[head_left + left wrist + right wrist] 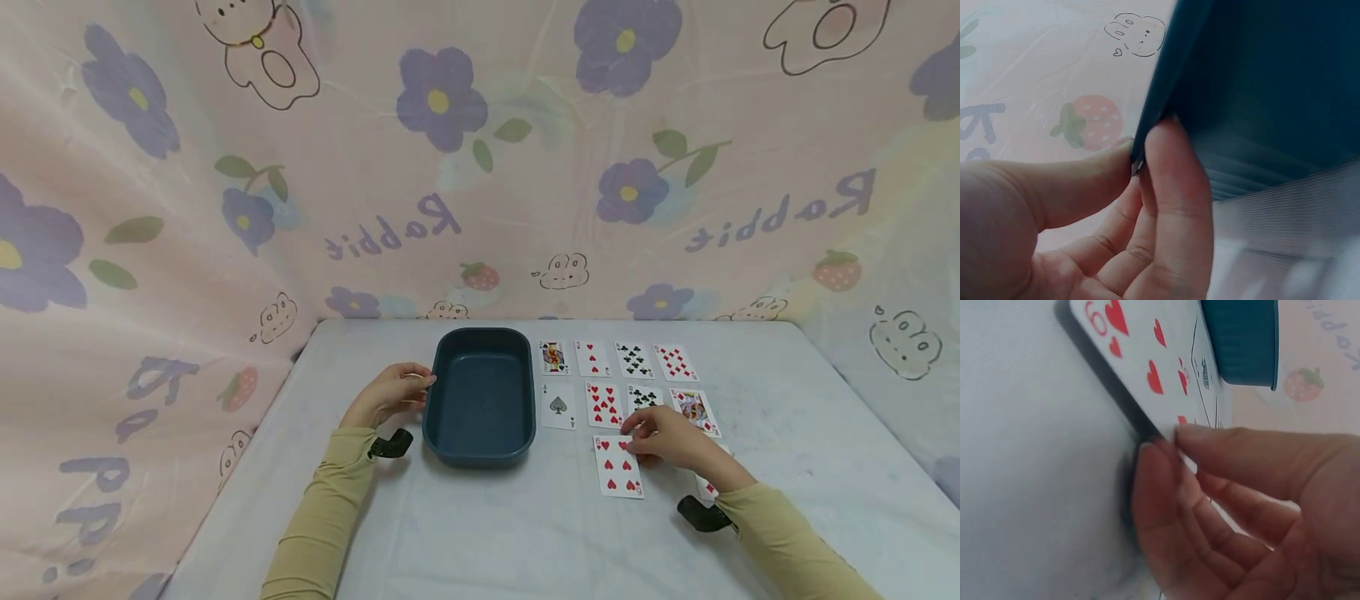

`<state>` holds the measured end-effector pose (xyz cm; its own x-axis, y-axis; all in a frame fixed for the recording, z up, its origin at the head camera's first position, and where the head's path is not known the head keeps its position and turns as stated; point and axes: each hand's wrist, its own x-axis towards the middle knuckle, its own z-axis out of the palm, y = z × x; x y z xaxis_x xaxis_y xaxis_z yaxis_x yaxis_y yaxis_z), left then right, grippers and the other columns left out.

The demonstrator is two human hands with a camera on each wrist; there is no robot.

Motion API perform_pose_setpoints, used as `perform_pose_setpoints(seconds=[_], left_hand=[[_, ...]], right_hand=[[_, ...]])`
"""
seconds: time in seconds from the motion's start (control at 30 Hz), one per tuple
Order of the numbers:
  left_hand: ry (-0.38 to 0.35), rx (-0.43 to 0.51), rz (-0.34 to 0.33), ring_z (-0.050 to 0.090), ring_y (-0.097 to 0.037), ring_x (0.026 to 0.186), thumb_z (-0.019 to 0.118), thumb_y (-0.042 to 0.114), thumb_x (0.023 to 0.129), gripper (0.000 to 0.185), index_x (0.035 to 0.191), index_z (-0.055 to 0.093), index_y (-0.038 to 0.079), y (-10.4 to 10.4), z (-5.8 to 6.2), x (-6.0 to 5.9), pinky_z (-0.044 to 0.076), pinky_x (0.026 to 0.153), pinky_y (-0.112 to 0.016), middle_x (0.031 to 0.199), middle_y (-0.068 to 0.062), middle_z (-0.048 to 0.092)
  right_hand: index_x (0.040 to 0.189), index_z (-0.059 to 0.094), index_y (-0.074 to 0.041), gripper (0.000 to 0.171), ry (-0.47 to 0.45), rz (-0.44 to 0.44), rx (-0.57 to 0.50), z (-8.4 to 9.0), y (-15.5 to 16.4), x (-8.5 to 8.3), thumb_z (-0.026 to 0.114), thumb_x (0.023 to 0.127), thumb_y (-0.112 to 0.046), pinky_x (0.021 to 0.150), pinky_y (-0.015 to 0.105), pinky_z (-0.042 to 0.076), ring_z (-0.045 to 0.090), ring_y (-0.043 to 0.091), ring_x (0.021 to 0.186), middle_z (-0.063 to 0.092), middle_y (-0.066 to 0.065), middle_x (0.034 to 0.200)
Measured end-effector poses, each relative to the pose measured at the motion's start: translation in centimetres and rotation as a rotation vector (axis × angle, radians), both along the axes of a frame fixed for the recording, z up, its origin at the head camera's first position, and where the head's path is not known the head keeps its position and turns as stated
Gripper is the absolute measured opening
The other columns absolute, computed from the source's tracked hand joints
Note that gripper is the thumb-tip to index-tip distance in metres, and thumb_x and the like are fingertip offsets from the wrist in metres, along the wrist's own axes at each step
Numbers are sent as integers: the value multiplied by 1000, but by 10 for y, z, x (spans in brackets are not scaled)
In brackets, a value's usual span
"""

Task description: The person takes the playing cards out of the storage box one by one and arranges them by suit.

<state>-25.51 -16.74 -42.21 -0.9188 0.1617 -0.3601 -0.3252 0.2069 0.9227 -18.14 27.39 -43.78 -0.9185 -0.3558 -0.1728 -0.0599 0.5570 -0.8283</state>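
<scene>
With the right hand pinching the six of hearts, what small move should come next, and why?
Probably lift the six of hearts clear of the table and carry it left toward the tray. The right hand already pinches its edge, raised off the surface in the right wrist view, and the left hand grips the tray's rim, steadying it.

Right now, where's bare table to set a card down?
Free: the near strip of the table in front of the blue tray, between the sleeves; also left of the left hand. Crowded: right of the tray, card rows and the right hand pinching the six of hearts.
</scene>
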Motion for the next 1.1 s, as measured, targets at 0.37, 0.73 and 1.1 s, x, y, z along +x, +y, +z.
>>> perform_pose_setpoints(seconds=[0.37, 0.73, 1.1], left_hand=[[7, -5, 0, 60, -17, 74, 63, 17, 94, 26, 111, 55, -1, -1, -3, -3, 54, 65, -29, 91, -10, 60], [7, -9, 0, 59, -17, 73, 63, 18, 95, 26, 112, 55, 0, -2, -5, -3, 54, 63, -28, 90, -9, 60], [8, -18, 7, 59, -16, 72, 64, 17, 94, 24, 108, 56, 0, 0, -3, -4, 53, 62, -27, 87, -8, 60]], right_hand=[[94, 60, 4, 17, 4, -66, 67, 0, -6, -2, 69, 81, 2, 55, 35, 54, 60, 21, 62, 58, 9, 73], [91, 60, 2, 13, 38, -79, 139, 1, -8, -1, 68, 81, 2, 53, 33, 52, 59, 18, 60, 58, 7, 70], [92, 60, 0, 12, 44, -99, 167, 2, -6, 0, 68, 83, 0, 53, 34, 52, 58, 19, 60, 56, 7, 71]])
